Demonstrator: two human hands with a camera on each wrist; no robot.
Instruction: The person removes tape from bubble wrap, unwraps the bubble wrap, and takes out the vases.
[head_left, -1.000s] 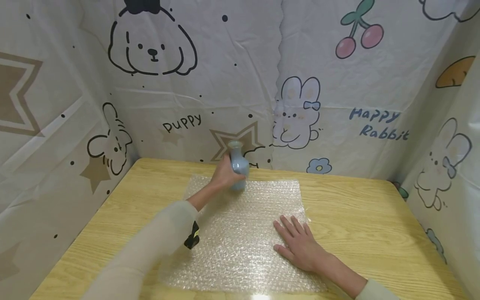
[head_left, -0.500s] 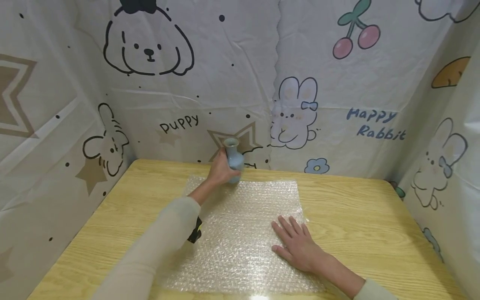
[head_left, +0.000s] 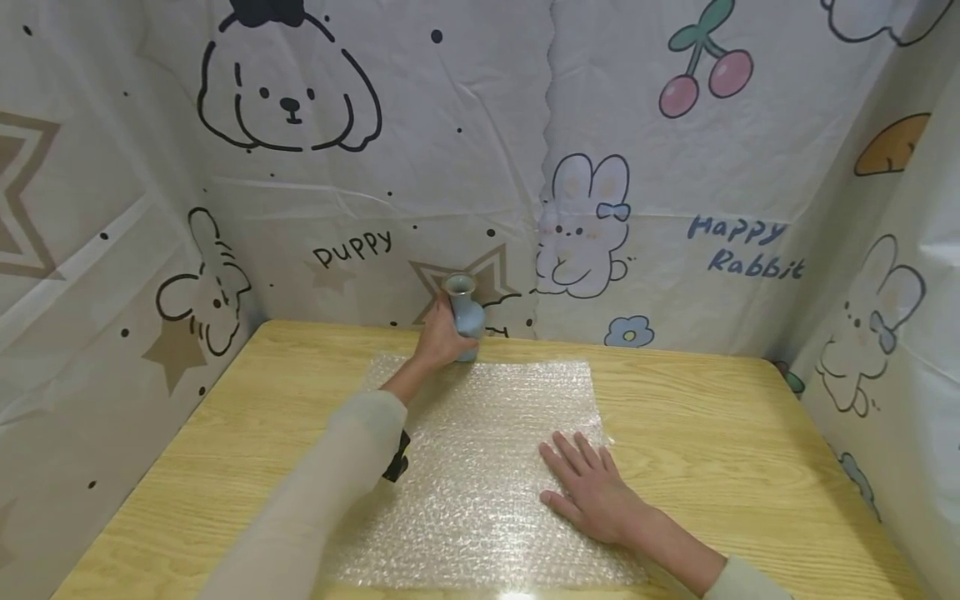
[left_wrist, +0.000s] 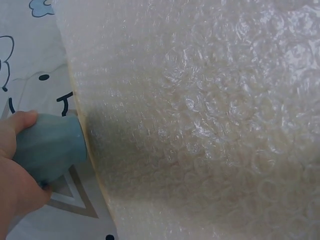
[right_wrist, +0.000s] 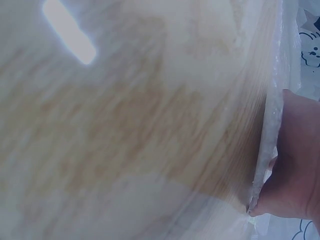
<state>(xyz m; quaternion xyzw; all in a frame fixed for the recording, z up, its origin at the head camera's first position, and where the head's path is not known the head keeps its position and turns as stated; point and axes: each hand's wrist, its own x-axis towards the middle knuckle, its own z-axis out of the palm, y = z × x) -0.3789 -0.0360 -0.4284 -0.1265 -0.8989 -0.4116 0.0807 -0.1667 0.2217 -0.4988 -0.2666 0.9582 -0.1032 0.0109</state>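
Observation:
A light blue vase (head_left: 469,318) with a flared, darker-edged mouth stands at the far edge of a sheet of bubble wrap (head_left: 480,467). My left hand (head_left: 438,337) grips it from the left side, thumb toward me. In the left wrist view the vase's lower body (left_wrist: 52,145) shows between thumb and fingers, its base close to the wrap's edge. My right hand (head_left: 596,496) rests with spread fingers on the right side of the bubble wrap. The right wrist view catches only part of that hand (right_wrist: 297,160), against the wrap's edge.
The wood-grain table (head_left: 697,450) carries the bubble wrap. White cloth (head_left: 360,192) with cartoon prints hangs behind and at both sides. A black item (head_left: 397,458) shows beside the left sleeve, partly hidden by it.
My left hand has shifted the vase slightly back and left, from over the wrap to its far edge, and the vase's mouth now faces me more. The right hand stays put.

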